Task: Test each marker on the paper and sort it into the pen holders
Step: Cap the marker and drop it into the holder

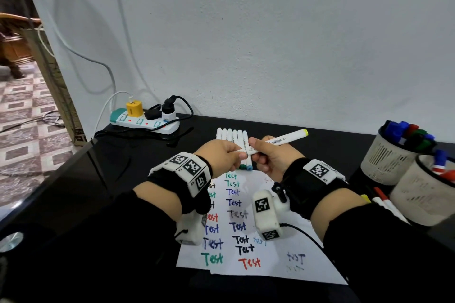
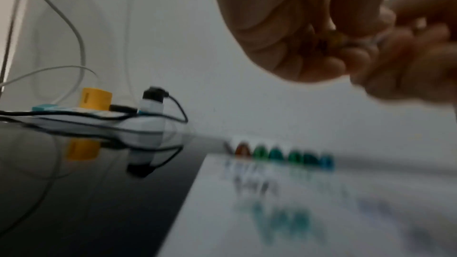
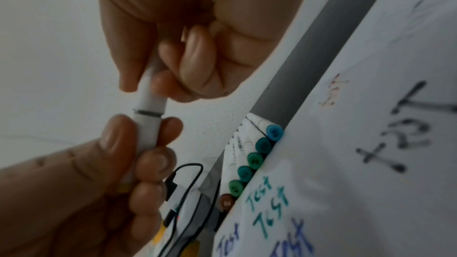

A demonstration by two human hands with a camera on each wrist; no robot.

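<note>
Power strip [image 1: 145, 121]: back left of black table [image 1: 73, 179], yellow charger [image 1: 134, 109] and black plugs seated in it, cables trailing up the wall.

Paper [image 1: 275, 263]: flat at table centre, covered with "Test" in green, blue, black and red; partly hidden under both wrists.

Row of markers [image 1: 234, 139]: six white barrels side by side, touching, at the paper's far edge; caps brown, green, teal and blue in the right wrist view; near ends screened by the hands.

Holders: two pale cups at right. Far holder [image 1: 384, 155]: blue, red and green markers upright. Near holder [image 1: 416, 194]: red and blue markers. Loose markers [image 1: 384, 202] lying beside its base.

Marker [image 1: 283, 140]: yellow-ended, white, held above the row, clear of the paper.

Right hand [image 1: 273, 155]: fingers curled round the barrel.

Left hand [image 1: 221, 152]: thumb and fingers pinching the cap end; thin dark gap at the cap seam.
</note>
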